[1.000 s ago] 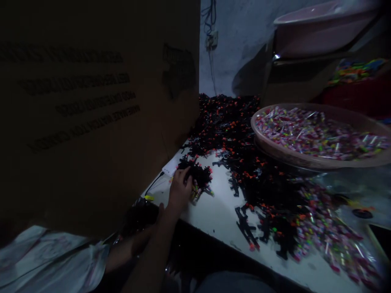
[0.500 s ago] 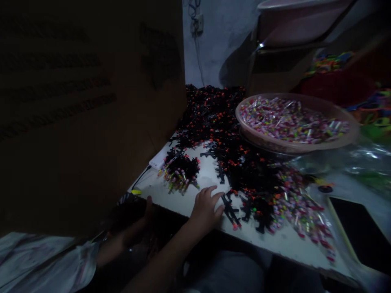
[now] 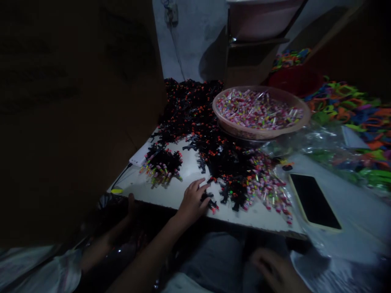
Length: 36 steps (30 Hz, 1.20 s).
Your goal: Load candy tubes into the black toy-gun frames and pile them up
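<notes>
My left hand (image 3: pixel 193 200) reaches over the white tabletop, fingers apart and bent downward. Its fingertips and thumb are at a small black toy gun (image 3: pixel 211 204) with an orange-red tip, partly covered by the hand. Low at the right, below the table edge, my right hand (image 3: pixel 273 268) is smeared by motion; its grip is unclear. Left of my left hand lies a bunch of black toy guns with clear tubes of coloured bits (image 3: pixel 161 173). To the right, more black toy guns (image 3: pixel 227 160) meet a heap of small colourful tubes (image 3: pixel 267 187).
A pink basin (image 3: pixel 259 134) full of colourful tubes stands at the back. A phone (image 3: pixel 314 201) lies on plastic at the right, near bright plastic pieces (image 3: pixel 351 103). A large cardboard box (image 3: pixel 76 122) blocks the left. Another person's arm (image 3: pixel 104 246) is below it.
The view has swung to the right. My right hand has come into view at the bottom. My left hand's fingers have closed in over the toy gun beside them.
</notes>
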Tool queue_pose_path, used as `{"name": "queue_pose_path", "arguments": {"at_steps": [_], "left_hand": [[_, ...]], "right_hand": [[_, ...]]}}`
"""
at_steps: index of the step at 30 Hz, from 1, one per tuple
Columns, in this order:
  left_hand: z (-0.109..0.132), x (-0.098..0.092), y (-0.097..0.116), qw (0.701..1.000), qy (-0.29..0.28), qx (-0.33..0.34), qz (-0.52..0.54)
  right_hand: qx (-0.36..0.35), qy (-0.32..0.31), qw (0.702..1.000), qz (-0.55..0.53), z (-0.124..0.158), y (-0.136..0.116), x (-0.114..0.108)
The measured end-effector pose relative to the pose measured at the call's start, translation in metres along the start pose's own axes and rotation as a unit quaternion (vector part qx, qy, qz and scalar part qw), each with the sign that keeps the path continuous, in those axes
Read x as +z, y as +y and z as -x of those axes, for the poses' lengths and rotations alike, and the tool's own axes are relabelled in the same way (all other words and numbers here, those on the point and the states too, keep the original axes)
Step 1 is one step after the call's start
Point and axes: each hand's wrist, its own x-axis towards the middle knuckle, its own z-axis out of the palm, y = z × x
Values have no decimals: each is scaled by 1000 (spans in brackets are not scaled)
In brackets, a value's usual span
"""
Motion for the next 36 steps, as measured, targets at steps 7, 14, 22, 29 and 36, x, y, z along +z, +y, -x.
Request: {"name": "queue_pose_path", "arguments": {"at_steps": [7,14,22,29,36], "left_hand": [[24,-6,-13,989,-96,111,-16],[35,-7,-11,986,-28,79,142],[32,-9,16,706,3,-328,628],[32,-8,31,609,-26,-370,701],[32,-6,44,672,7,-323,667]], "right_hand": [[20,264,958,109,-51,30,-43],[32,177,968,177,-87,5,-29],[51,192,966,163,-87,-3,-17],[57,248,958,133,-81,-10,-20],[6,176,947,-270,-69,-76,5]]}}
